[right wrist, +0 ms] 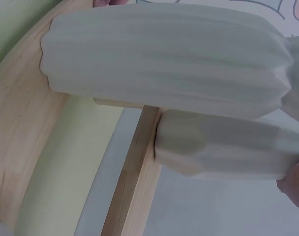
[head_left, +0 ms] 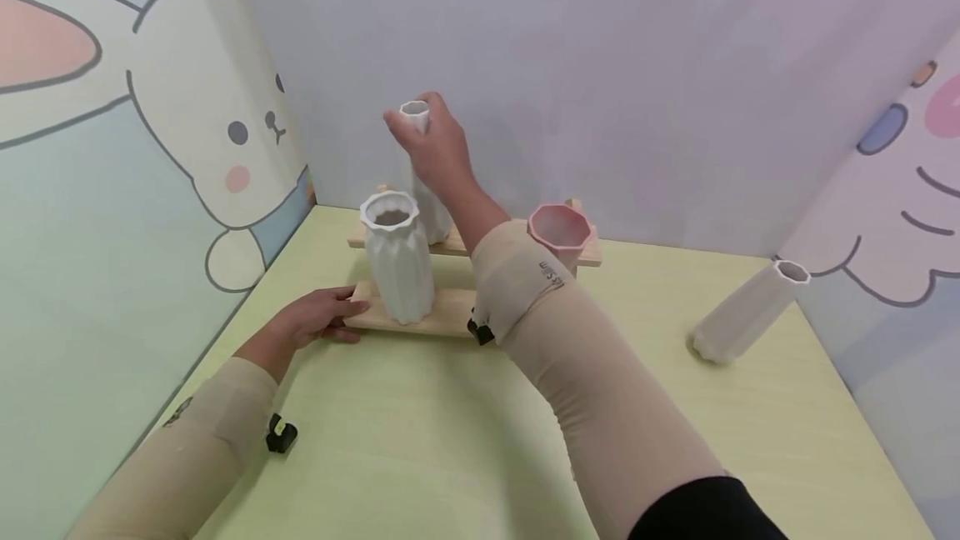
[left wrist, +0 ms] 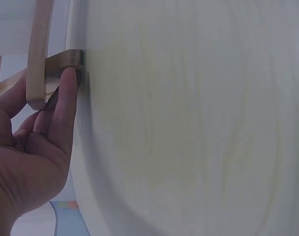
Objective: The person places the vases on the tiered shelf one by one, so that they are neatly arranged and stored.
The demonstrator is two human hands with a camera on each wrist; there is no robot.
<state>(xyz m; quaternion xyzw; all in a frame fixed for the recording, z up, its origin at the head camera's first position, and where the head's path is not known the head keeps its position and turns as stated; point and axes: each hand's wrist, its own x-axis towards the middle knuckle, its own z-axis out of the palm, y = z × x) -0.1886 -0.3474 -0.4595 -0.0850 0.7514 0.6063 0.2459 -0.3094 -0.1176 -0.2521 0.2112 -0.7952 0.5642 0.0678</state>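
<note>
A two-tier light wooden stand [head_left: 453, 312] stands on the table. My left hand [head_left: 318, 313] holds the left end of its lower shelf, thumb on top and fingers beneath; the left wrist view shows the stand's end [left wrist: 36, 64] between thumb and fingers. At the upper shelf [head_left: 457, 248], my right hand [head_left: 442, 144] grips the neck of a slim white vase [head_left: 431, 219]. That vase's base meets the upper shelf in the right wrist view. In front, a wider fluted white vase [head_left: 401, 273] is upright on the lower shelf, touched by neither hand.
A pink faceted vase [head_left: 561, 227] is at the stand's right end, partly hidden by my right sleeve. Farther right on the table [head_left: 420, 440] is another white vase [head_left: 746, 315]. Walls with cartoon drawings [head_left: 187, 107] enclose the sides, and a plain wall [head_left: 600, 90] rises behind.
</note>
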